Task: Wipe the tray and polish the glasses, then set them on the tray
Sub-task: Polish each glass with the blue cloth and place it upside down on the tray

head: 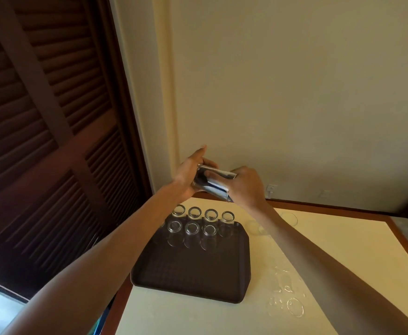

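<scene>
A clear glass (213, 183) is held on its side in the air above the far end of the table. My left hand (190, 175) grips its base end and my right hand (247, 187) grips its mouth end. No cloth is visible. Below them a dark brown tray (193, 272) lies on the cream tabletop. Several clear glasses (201, 223) stand upside down in two rows at the tray's far end.
Water rings and droplets (287, 288) mark the tabletop right of the tray. Two more glasses (287, 218) show faintly at the back right, partly behind my right arm. A dark louvred door (53, 141) stands on the left; the wall runs close behind the table.
</scene>
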